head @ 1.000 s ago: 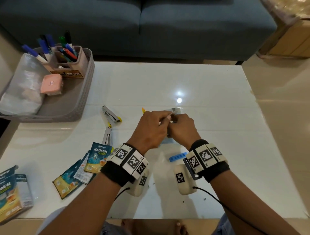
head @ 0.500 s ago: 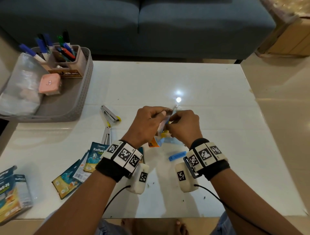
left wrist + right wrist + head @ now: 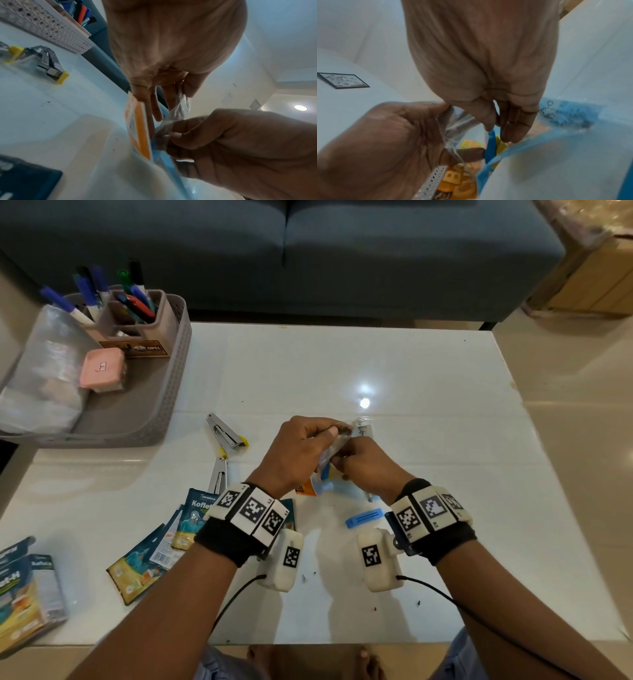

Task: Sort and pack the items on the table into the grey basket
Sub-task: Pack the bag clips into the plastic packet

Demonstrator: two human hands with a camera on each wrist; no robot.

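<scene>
At the table's middle both hands hold a clear plastic pouch [image 3: 360, 426] with an orange card [image 3: 305, 489] and blue pieces inside. My left hand [image 3: 329, 433] pinches the pouch's upper edge [image 3: 180, 106] between thumb and fingers. My right hand [image 3: 346, 461] pinches the pouch lower down, its fingertips on a blue piece [image 3: 491, 136] at the pouch's mouth. The pouch [image 3: 453, 121] hangs slightly above the table. The grey basket [image 3: 171, 392] stands at the far left, well away from both hands.
The basket holds a pen holder [image 3: 137, 316], a pink box [image 3: 102, 368] and a plastic bag [image 3: 44, 371]. Two metal staplers [image 3: 226, 434] lie left of the hands. Koflet sachets [image 3: 191, 515], a box [image 3: 24, 594] and a blue clip [image 3: 363, 518] lie nearer me.
The hands have drawn a little nearer me and raised the pouch, which now hangs more upright with its orange card showing below the hands. Both hands keep their pinch.
</scene>
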